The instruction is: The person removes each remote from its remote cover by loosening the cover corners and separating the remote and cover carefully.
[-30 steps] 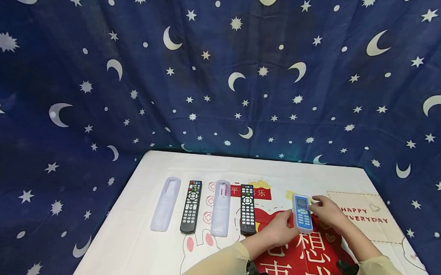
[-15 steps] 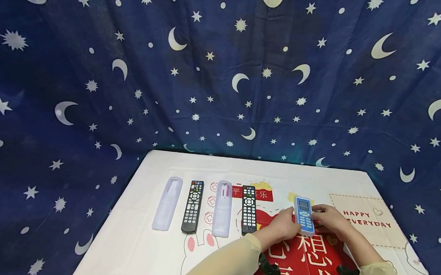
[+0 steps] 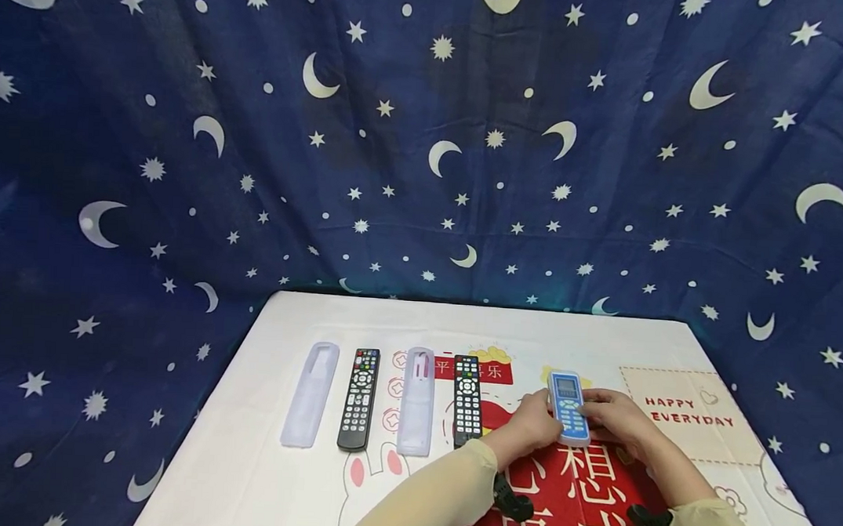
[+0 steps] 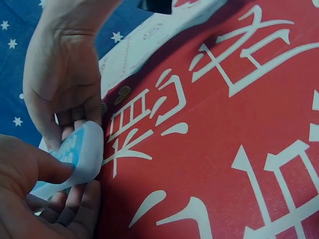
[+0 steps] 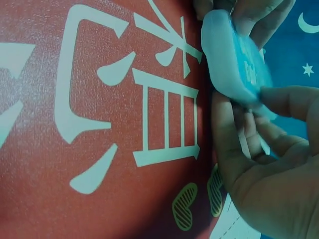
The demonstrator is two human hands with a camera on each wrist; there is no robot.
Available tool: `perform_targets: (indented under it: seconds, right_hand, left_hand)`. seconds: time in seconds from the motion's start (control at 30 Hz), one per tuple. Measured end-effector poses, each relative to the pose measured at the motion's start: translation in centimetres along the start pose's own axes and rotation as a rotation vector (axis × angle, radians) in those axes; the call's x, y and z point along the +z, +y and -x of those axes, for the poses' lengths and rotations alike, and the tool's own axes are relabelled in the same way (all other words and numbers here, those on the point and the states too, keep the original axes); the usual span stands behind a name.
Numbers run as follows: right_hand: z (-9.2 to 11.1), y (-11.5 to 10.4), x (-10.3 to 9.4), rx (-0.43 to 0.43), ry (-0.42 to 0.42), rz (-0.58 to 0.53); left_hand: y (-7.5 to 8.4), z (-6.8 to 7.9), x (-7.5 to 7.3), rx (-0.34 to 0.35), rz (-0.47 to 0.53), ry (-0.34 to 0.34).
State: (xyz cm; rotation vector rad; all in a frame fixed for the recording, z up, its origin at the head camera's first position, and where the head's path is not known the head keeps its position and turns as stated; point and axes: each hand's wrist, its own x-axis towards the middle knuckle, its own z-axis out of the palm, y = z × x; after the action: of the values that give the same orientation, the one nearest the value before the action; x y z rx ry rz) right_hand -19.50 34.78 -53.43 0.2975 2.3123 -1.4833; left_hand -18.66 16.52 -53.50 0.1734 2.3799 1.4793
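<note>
A blue remote control (image 3: 568, 407) in a translucent white cover lies between my two hands at the right of the head view. My left hand (image 3: 536, 422) grips its left side near the lower end; in the left wrist view the thumb presses the blue face and fingers curl underneath. On the other side, my right hand (image 3: 618, 421) holds the right edge. The right wrist view shows that thumb (image 5: 286, 102) at the edge of the face and fingers below. The cover's rounded white end (image 5: 222, 55) faces both wrist cameras.
Left of the hands, a black remote (image 3: 467, 398), a translucent cover (image 3: 417, 404), another black remote (image 3: 358, 401) and another translucent cover (image 3: 310, 395) lie in a row. A printed white and red cloth (image 3: 257, 475) covers the table; a dark blue starry curtain (image 3: 398, 160) hangs behind.
The right hand has slid down along the remote's edge, its thumb now over the face. The left hand has settled nearer the lower end. The view has shifted slightly.
</note>
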Motion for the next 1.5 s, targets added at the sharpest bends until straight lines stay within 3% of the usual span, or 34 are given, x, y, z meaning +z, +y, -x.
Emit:
perform_targets:
  seconds: [0.2,0.47,0.67,0.93,1.2,1.5]
  right_hand:
    - [0.0,0.0,0.2,-0.078,-0.060,-0.131]
    - [-0.8,-0.6,0.5,-0.194,-0.071,-0.170]
    - [-1.2,-1.3,0.7,-0.340,-0.052,-0.181]
    - [-0.9,-1.7,1.6,-0.481,-0.003,-0.167]
    - [-0.8,-1.6,2.2,-0.510,0.023,-0.174]
    - [-1.0,-0.6,2.7,-0.453,-0.017,-0.114]
  left_hand:
    - [-0.6,-0.3,-0.5,-0.016,0.152,0.016]
    - [-0.3,-0.7,-2.2,0.042,0.269,0.067]
    - [0.2,-1.0,-3.6,0.092,0.261,0.094]
    - [-0.1,-0.7,-5.0,0.215,0.116,0.104]
    - [-0.5,-0.6,-5.4,0.246,0.071,0.105]
    - [-1.3,-0.7,-5.2,0.201,0.065,0.091]
